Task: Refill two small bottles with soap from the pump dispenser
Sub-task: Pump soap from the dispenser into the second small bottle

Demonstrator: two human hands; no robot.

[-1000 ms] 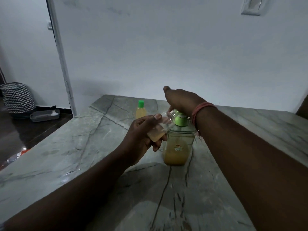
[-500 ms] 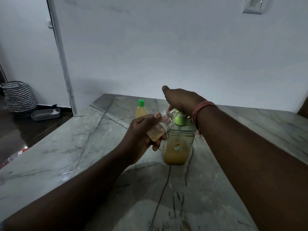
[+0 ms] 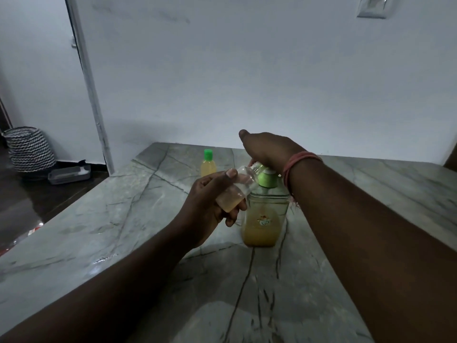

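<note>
A clear pump dispenser (image 3: pixel 264 219) with a green collar stands mid-table, amber soap filling its lower part. My right hand (image 3: pixel 267 149) lies palm-down on its pump head, which is hidden under the palm. My left hand (image 3: pixel 210 201) holds a small uncapped clear bottle (image 3: pixel 235 191), tilted with its mouth at the nozzle; amber soap sits in its lower end. A second small bottle (image 3: pixel 208 164) with a green cap stands upright farther back, filled with yellow liquid.
The grey marble table (image 3: pixel 123 219) ends at a white wall behind. To the left, on the dark floor, stand a zigzag-patterned basket (image 3: pixel 29 149) and a flat grey tray (image 3: pixel 69 173). A door frame (image 3: pixel 89 82) rises at the table's left corner.
Both hands keep their hold at the dispenser; the hands and bottles show no clear shift. Only the camera has moved slightly.
</note>
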